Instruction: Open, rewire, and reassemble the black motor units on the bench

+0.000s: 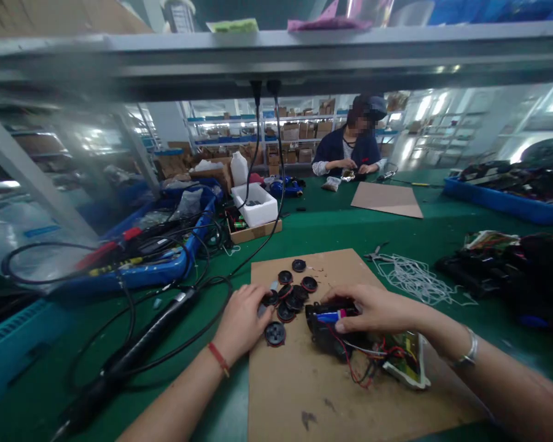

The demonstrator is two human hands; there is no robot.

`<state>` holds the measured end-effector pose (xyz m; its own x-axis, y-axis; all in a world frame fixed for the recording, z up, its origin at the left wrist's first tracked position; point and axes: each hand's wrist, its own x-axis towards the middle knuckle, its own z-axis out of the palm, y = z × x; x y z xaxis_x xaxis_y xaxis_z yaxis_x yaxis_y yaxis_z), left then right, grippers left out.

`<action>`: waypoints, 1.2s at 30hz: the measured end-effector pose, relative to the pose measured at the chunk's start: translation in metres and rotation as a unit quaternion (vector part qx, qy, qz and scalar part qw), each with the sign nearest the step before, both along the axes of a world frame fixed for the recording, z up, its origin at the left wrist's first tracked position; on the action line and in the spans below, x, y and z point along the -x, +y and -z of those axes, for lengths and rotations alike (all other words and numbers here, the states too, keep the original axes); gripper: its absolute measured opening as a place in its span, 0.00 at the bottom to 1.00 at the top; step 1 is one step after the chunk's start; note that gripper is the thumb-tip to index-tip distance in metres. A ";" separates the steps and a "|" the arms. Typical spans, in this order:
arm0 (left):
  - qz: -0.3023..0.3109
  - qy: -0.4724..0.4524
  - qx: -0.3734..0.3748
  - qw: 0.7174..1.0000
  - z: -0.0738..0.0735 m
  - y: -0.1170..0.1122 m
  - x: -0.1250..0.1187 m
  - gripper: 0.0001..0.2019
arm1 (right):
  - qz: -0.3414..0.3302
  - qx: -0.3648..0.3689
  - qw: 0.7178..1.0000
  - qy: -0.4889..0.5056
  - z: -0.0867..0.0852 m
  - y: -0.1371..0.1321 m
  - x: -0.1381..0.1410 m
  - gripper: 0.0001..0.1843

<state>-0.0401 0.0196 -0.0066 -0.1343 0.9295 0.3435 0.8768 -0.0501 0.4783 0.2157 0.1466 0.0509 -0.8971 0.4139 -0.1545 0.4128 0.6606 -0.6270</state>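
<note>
My left hand (244,319) reaches into a cluster of several small black round wheels (291,294) on a brown cardboard sheet (313,380); its fingers curl onto a wheel at the cluster's left edge. One wheel (275,333) lies apart, just right of that hand. My right hand (373,307) is closed over a black toy housing (332,328) that carries a blue battery cell (328,317). Red and black wires (359,362) run from the housing to a green circuit board (403,362) on the cardboard.
A black electric screwdriver (138,344) and cables lie to the left on the green table. Blue trays (156,270) with tools, a white box (255,205), white wire scraps (415,276) and black parts (502,270) surround me. Another person (350,150) works across the table.
</note>
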 end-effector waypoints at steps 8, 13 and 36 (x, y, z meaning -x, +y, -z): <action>-0.041 -0.074 -0.040 0.996 -0.029 -0.002 -0.020 0.19 | 0.095 0.032 0.994 0.042 0.031 -0.014 -0.013 0.22; 0.044 -0.253 0.000 0.966 -0.030 -0.017 -0.057 0.17 | 0.087 0.063 0.991 0.082 0.029 -0.022 -0.026 0.15; 0.121 -0.220 -0.064 0.966 -0.024 -0.034 -0.080 0.17 | 0.142 0.151 0.956 0.209 0.036 -0.044 -0.033 0.17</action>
